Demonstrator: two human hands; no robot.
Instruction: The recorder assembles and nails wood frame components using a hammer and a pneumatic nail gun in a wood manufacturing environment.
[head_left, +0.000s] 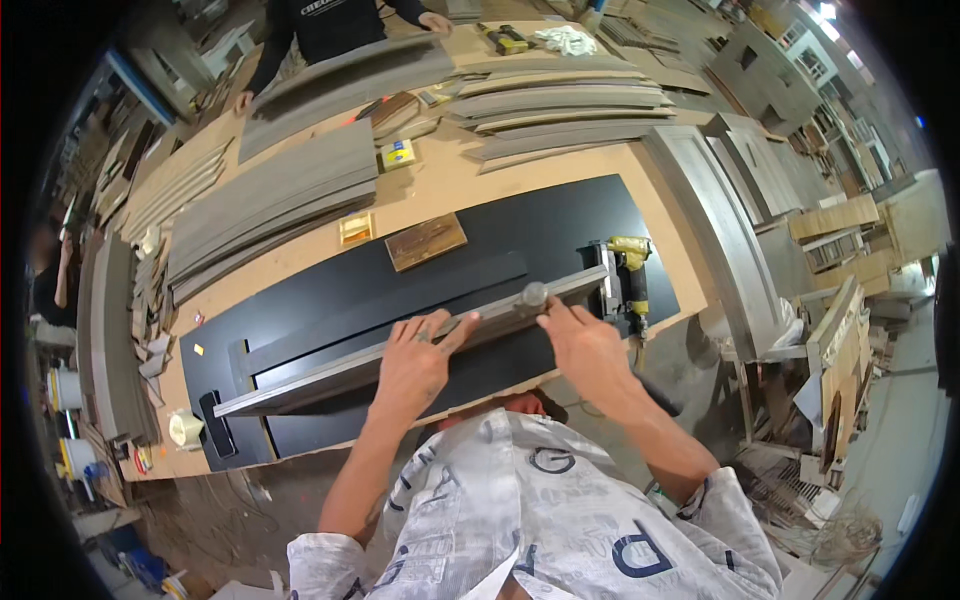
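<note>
A long grey board (330,377) stands on its narrow edge, slanting across a large black panel (320,300). My left hand (412,362) rests on the board's upper edge, its fingers spread. In my right hand (590,352) is a hammer; its round metal head (533,296) sits just over the board's edge, and a dark handle end (660,396) shows beyond the wrist. Near the board's right end lies a yellow and black nail gun (632,262). A brown wooden block (427,242) lies on the panel, beyond the board.
A small yellow box (356,229) sits by the panel's far edge. Grey board stacks (280,200) cover the table's far side. At the left end are a phone (217,427) and a tape roll (186,428). Opposite, a person (325,30) holds a grey panel (345,85).
</note>
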